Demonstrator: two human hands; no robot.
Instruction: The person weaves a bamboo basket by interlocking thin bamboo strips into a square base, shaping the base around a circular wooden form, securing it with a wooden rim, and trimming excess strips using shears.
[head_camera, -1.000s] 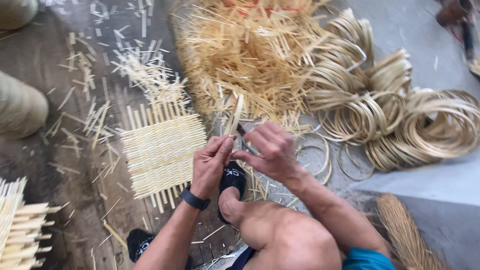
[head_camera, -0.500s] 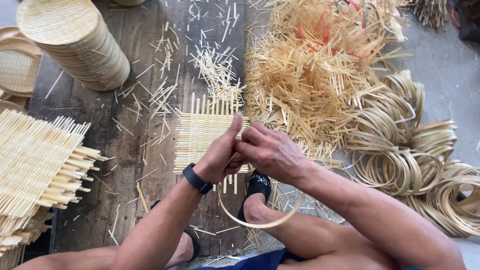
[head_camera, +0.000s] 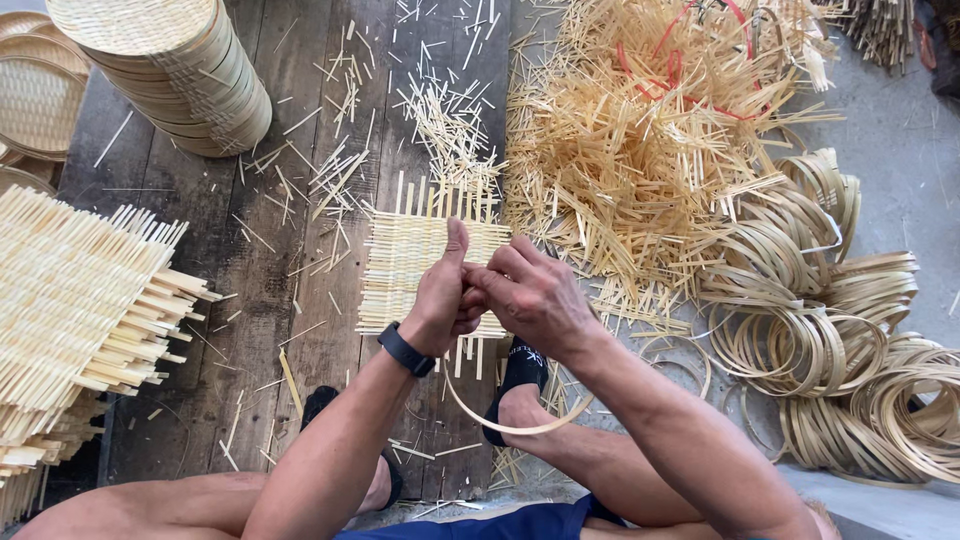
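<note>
My left hand (head_camera: 445, 295) and my right hand (head_camera: 530, 295) meet in the middle of the view, fingers closed together on a thin bamboo ring (head_camera: 520, 428) that curves down below my wrists. A black band sits on my left wrist. Under the hands a square woven bamboo mat (head_camera: 405, 265) lies flat on the wooden floor. My right foot in a black sock (head_camera: 520, 368) rests just behind the ring.
A stack of woven mats (head_camera: 70, 300) lies at the left, a tall stack of round bamboo trays (head_camera: 170, 70) at top left. A heap of loose bamboo strips (head_camera: 650, 130) and several coiled bamboo rings (head_camera: 830, 340) fill the right. Short offcuts (head_camera: 330, 170) litter the planks.
The view has swung left and down, bringing the mat stack and tray stack into sight. My hands have stayed joined and the bamboo ring hangs lower beneath them.
</note>
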